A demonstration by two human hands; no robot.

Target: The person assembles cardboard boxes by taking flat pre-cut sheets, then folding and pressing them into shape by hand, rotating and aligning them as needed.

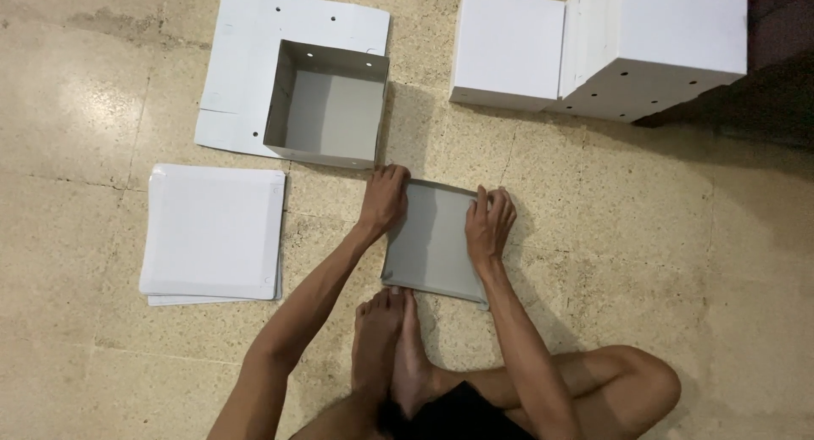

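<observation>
Fingers: on my left hand [383,201] they curl over the far left corner of the grey cardboard sheet [434,247] and grasp its edge; on my right hand [487,224] they bend and pinch the sheet's far right edge.
Grey cardboard sheet: I see it flat on the stone floor [644,236], straight ahead of my crossed legs, its near left corner just beside my foot [383,338].
Open box: a grey-lined folded box [329,109] stands beyond my left hand, resting on a white flat sheet [246,50].
Left side: a stack of white flat panels [212,232] lies well apart from the hands.
Far right: closed white boxes [593,46] sit together.
</observation>
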